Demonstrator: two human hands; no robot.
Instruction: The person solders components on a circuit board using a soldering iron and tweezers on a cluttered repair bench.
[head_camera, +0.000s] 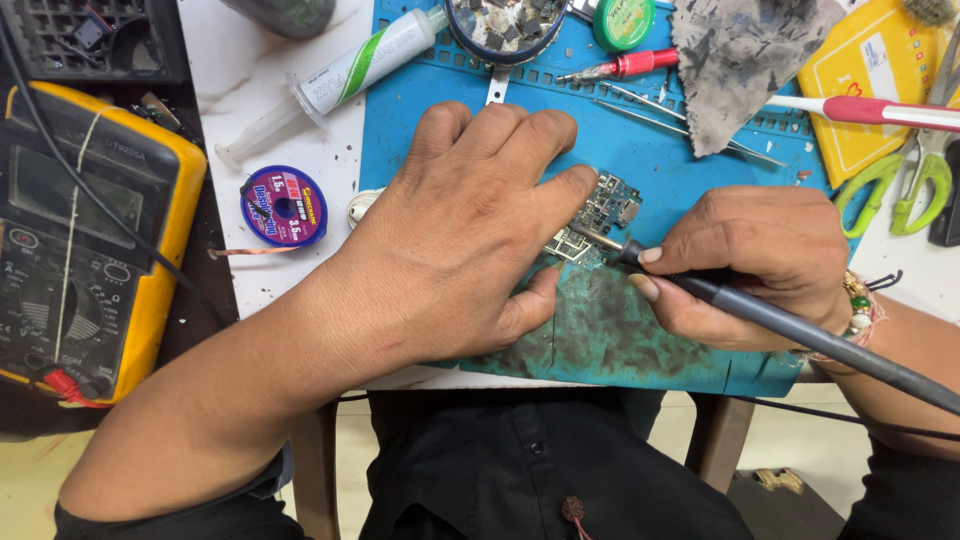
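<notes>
A small circuit board (608, 208) lies on a blue work mat (640, 150). My left hand (470, 230) rests flat over the board's left side, fingers pressing it onto the mat. My right hand (750, 265) grips a grey soldering iron (800, 330) like a pen. Its metal tip touches the board near its lower edge. The iron's cable runs off to the lower right.
A yellow multimeter (90, 240) sits far left. A purple spool of desoldering wick (284, 206) and a syringe tube (340, 75) lie on the white table. Tweezers (680, 125), a red screwdriver (630, 66), a grey rag (740, 60) and green scissors (915, 180) lie beyond.
</notes>
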